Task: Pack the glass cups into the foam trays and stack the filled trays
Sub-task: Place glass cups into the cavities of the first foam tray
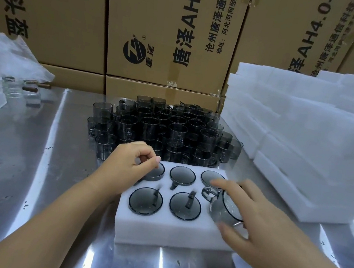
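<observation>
Right grip is clasping a cup between thumb and spread fingers, holding it over the near-right pocket of the tray. That cup is tilting, its axis leaning off vertical, its handle pointing away and left toward the far row. Left grip is hovering with fingers curled over the far-left pocket, fingertips at the rim of the cup there; whether they are pinching it I cannot tell. Seated cups are filling the other pockets, axes vertical; the far-middle one is pointing its handle toward the near row. The tray is lying on the bench, long side running left to right. Loose cups are standing upright just behind it, a foam stack is sitting to the right, and boxes are lining the back.
</observation>
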